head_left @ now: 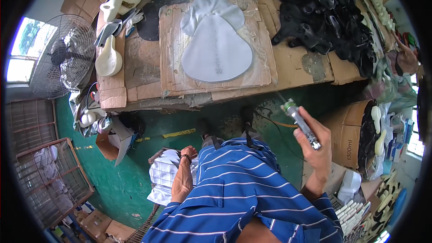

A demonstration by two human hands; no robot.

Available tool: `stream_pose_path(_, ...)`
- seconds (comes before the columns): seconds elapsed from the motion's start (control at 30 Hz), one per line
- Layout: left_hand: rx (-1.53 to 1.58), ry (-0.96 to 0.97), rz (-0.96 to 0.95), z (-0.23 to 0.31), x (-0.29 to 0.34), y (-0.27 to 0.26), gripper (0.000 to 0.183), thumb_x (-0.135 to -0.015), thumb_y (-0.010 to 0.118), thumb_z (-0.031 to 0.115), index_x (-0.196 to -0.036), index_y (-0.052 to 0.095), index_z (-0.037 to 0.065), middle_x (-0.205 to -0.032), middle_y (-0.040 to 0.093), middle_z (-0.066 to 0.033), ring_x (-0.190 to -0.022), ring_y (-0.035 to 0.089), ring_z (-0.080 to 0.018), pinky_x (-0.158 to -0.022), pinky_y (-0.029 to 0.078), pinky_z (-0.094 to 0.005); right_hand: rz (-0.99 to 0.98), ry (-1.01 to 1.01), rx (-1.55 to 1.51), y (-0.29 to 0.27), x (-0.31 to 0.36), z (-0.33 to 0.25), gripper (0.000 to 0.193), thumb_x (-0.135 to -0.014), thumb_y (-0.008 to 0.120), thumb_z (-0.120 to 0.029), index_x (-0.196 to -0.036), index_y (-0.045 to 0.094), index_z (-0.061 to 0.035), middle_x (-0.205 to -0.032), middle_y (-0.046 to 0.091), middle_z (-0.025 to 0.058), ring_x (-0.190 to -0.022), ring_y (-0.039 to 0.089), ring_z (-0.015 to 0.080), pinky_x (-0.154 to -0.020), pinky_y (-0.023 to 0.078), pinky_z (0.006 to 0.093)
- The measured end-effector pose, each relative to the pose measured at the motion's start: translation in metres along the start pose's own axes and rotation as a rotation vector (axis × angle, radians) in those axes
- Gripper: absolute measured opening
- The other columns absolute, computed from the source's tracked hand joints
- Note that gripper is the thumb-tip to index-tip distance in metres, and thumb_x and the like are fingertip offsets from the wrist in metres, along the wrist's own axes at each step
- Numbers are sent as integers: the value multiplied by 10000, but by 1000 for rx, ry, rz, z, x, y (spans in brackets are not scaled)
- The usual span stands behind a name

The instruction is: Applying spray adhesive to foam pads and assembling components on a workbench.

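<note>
Workplace viewed from the head camera. The right hand is closed around a metal spray gun with a green end, held beyond the near edge of the surface, toward its right; a faint pale streak shows just off the green end. The left hand hangs low with loosely curled fingers, beside a wire basket of white cloth pieces; whether it grips anything cannot be told. On the middle of the surface, a square cardboard sheet carries a pale grey, pear-shaped pad, its broad end toward the near edge and a dark speckled band along its midline. The pad's narrow end overlaps a crumpled grey cloth. A heap of black pieces occupies the far right corner. Near the left edge lies a cream moulded form, with a standing fan beyond that edge. A large cardboard box stands to the person's right.
</note>
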State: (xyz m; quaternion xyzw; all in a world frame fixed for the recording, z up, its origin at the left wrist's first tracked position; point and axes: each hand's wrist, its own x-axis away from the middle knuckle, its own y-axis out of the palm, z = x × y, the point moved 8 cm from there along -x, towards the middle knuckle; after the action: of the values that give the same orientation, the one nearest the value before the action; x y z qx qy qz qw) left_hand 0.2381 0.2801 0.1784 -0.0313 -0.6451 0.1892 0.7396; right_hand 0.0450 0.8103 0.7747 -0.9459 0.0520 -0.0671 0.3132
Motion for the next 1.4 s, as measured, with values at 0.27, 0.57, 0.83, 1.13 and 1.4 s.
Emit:
stream_pose_path(0.27, 151, 136, -140, 57, 11, 44, 293, -1049, 625, 138, -1334, 659, 76, -1112, 742, -111, -961, 733, -293, -867, 609, -460, -303, -129, -54, 37, -15, -14, 679, -817, 829, 54, -1465, 644, -34, -1111, 761, 206, -916, 753, 339, -811, 583, 356)
stream_pose_path(0.57, 92, 208, -121, 92, 41, 64, 381, -1065, 631, 169, -1434, 625, 75, -1166, 752, -124, -1006, 744, -299, -910, 619, -541, -41, -269, -56, 38, -61, -26, 643, -849, 796, 79, -1465, 639, -18, -1121, 766, 207, -954, 770, 324, -829, 592, 362)
stream_pose_path(0.83, 109, 75, -90, 33, 11, 32, 320, -1067, 602, 157, -1377, 656, 98, -1089, 764, -123, -963, 759, -330, -894, 592, -604, 22, -136, 41, 21, -45, -11, 598, -874, 789, 34, -1453, 642, -1, -1109, 762, 218, -941, 758, 346, -834, 581, 381)
stream_pose_path(1.13, 99, 93, -130, 53, -3, 36, 359, -998, 695, 178, -1352, 675, 120, -1024, 772, -88, -888, 758, -287, -818, 605, -526, 33, -137, 6, 11, -24, -31, 612, -857, 786, 56, -1449, 645, 4, -1119, 759, 212, -949, 760, 331, -848, 586, 365)
stream_pose_path(1.4, -27, 249, -186, 116, 23, 75, 398, -995, 711, 176, -1386, 672, 110, -1097, 783, -100, -920, 764, -262, -816, 620, -504, -75, -164, 3, 11, -10, -37, 690, -784, 780, 96, -1452, 653, -22, -1031, 744, 207, -879, 746, 324, -790, 572, 354)
